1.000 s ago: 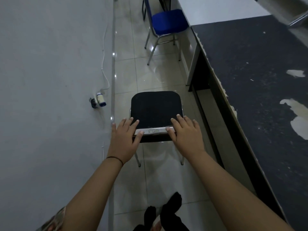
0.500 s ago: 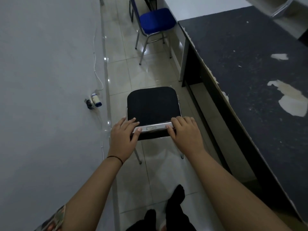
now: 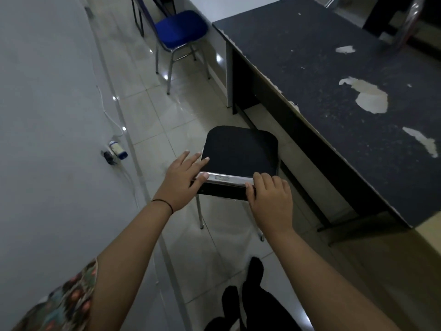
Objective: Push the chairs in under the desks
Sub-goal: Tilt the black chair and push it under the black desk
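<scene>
Both hands [image 3: 182, 180] grip chair [image 3: 241, 151].

Nearer chair [image 3: 241, 151] left of desk [image 3: 334, 96], farther chair [image 3: 180, 27] beyond.

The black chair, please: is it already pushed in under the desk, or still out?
Still out: the black chair stands on open floor beside the desk, seat fully visible.

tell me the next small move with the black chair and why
Probably swing the black chair right and push it toward the dark desk: both the left hand and right hand rest on its backrest, and the seat's corner only just meets the desk edge.
</scene>
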Demonstrator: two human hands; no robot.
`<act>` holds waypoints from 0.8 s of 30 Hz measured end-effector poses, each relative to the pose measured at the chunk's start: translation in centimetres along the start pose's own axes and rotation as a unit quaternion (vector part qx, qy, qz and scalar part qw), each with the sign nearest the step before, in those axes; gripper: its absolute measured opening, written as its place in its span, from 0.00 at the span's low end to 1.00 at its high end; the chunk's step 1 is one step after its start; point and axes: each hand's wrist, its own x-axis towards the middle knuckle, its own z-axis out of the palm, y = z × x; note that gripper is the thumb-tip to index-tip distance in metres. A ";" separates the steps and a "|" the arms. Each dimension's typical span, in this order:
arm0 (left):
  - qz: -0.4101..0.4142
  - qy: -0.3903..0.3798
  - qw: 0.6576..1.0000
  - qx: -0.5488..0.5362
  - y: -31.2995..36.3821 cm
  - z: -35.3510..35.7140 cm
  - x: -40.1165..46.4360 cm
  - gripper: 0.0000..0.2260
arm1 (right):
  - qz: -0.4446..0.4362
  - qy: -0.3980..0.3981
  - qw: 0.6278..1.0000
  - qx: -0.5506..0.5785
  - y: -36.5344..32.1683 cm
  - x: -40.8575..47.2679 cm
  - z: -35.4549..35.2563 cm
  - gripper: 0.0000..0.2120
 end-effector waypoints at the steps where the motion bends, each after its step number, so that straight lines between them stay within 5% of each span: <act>1: 0.010 0.000 1.000 0.011 0.0 0.1 0.0 0.27 | 0.007 -0.003 1.000 -0.009 0.0 -0.1 -0.1 0.21; 13: 0.056 0.018 0.994 0.096 -0.6 0.8 0.5 0.28 | -0.046 -0.054 0.997 -0.028 0.0 3.6 0.2 0.25; 24: 0.039 0.047 0.991 0.122 -1.9 0.4 1.9 0.24 | 0.021 -0.040 0.999 0.017 -1.4 4.3 1.0 0.26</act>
